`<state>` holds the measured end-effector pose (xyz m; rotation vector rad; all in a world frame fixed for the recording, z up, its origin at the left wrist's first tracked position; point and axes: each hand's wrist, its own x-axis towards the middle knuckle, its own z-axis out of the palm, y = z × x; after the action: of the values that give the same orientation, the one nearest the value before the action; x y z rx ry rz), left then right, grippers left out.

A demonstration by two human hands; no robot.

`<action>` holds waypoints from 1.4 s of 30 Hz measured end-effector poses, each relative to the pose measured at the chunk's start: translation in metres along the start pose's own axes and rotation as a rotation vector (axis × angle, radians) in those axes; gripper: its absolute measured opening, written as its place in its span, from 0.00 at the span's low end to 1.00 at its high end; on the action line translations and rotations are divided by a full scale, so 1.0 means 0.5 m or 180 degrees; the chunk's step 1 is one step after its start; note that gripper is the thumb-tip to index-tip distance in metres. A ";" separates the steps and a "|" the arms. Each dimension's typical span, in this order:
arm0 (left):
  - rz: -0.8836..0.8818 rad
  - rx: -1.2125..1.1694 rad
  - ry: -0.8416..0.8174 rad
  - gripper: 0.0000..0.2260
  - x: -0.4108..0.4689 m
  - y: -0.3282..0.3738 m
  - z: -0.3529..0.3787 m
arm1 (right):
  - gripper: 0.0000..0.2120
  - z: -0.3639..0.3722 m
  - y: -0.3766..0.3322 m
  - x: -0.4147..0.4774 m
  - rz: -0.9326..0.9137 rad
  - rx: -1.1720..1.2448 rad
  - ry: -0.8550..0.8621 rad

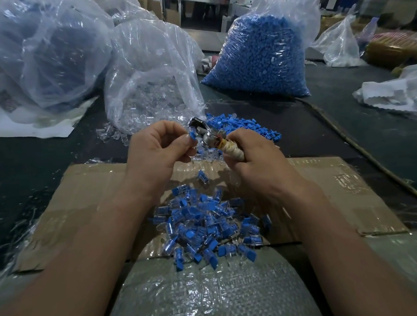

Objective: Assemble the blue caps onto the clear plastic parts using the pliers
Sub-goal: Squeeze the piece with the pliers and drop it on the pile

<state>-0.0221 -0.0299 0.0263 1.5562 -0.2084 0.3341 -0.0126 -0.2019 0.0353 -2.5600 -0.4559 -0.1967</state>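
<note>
While the left hand (157, 150) pinches a small piece topped by a blue cap (192, 135) between thumb and fingertips, the right hand (255, 160) is wrapped round the taped handles of the pliers (204, 132). The metal head of the pliers points left and meets the piece at the cap. Whether the jaws bite on it or only touch it cannot be told, and the fingers hide most of the clear part under the cap. Both hands hang above the far edge of a flattened cardboard sheet (82, 203) lying on the dark surface (348, 123).

The step in hand looks like the pressing itself: the cap is set on its clear part and the pliers are brought up to squeeze it home. The next move would call for a steady left pinch that holds the piece square in the jaws. A short, firm squeeze from the right hand would follow, and then the finished piece could be let drop.

Near the person, on the cardboard, lies a heap of finished pieces (207, 222), spilling toward a woven sack (212, 293) at the near edge. Just beyond the hands sits a loose pile of blue caps (240, 127) to the right. To the left are scattered clear parts (112, 135), at the mouth of an open bag of clear parts (153, 87). Farther off to the right stands a full bag of blue caps (262, 55).
</note>
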 end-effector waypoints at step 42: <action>0.0129 0.0470 0.0218 0.12 -0.006 -0.003 0.005 | 0.08 0.007 -0.013 -0.002 0.0150 -0.0405 -0.0184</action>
<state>-0.0244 -0.0327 0.0239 1.6846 -0.1650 0.4422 -0.0156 -0.1953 0.0354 -2.7040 -0.4161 -0.1388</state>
